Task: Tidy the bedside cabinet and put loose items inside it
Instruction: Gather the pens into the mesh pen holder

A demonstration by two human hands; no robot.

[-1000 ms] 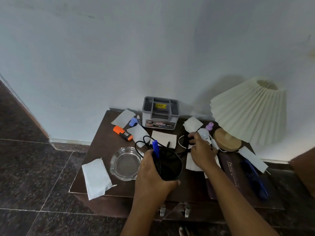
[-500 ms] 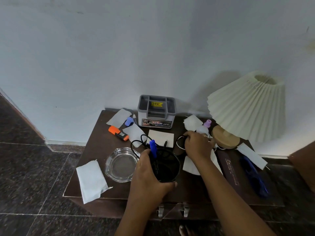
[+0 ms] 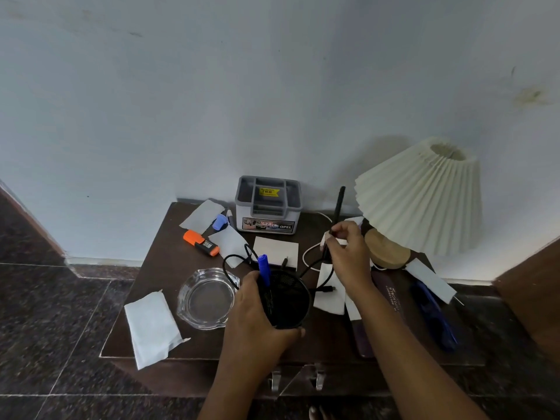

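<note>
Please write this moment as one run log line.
left hand grips cup | right hand pinches black pen, upright | blue pen in cup

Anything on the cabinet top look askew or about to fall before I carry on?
The white tissue at the front left corner hangs over the edge of the cabinet and might slip off. The lampshade looks tipped rather than level on its wooden base, though the wide lens may exaggerate that. Nothing looks spilled or broken.

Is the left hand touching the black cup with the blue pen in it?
Touching. The head view shows the left hand curled round the side of the black cup, with no gap.
</note>
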